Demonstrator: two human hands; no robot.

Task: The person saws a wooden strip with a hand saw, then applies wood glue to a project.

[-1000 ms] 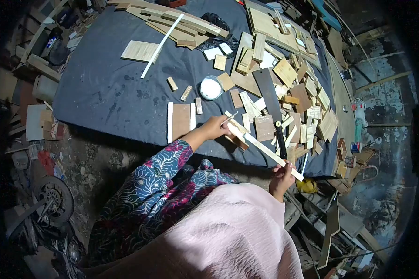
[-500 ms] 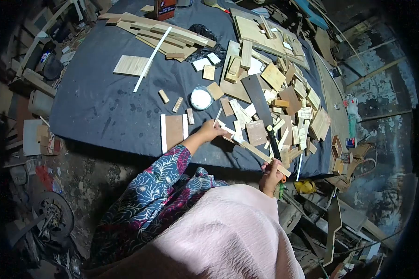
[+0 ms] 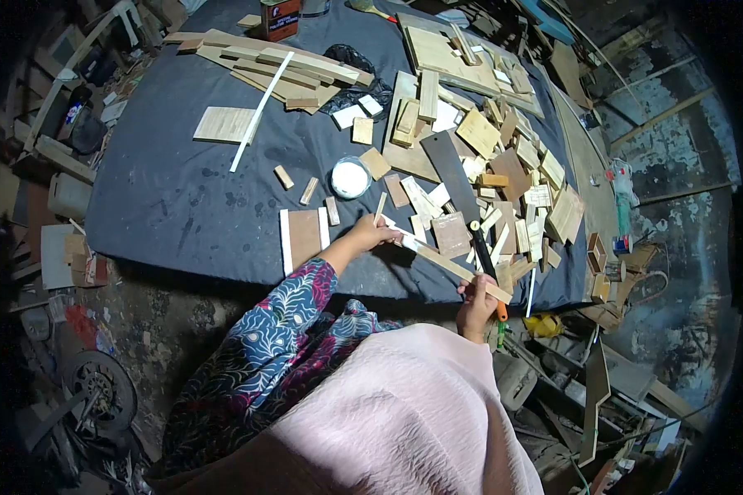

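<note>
In the head view, my left hand (image 3: 370, 234) is closed around a thin wooden stick (image 3: 380, 208) that pokes up from the fingers. It is at the far end of a long narrow wooden strip (image 3: 447, 262), where a white paste-like patch (image 3: 409, 242) shows. My right hand (image 3: 475, 308) grips the strip near its other end, above the table's front edge. A round container of white paste (image 3: 351, 177) stands beyond my left hand. Left of that hand lies a brown board (image 3: 304, 234) with white strips along two sides. My left fingertips are partly hidden.
Many loose wood blocks (image 3: 479, 132) cover the right of the dark cloth-covered table (image 3: 157, 198). A handsaw (image 3: 482, 252) lies close to my right hand. Longer planks (image 3: 281, 66) and a red-brown tin (image 3: 280, 21) are at the back. Below left, a wheel (image 3: 101, 388) stands on the floor.
The view has shifted slightly, so the table's things appear a little further left. The white patch on the strip now shows closer to my left hand. Both hands keep their hold.
</note>
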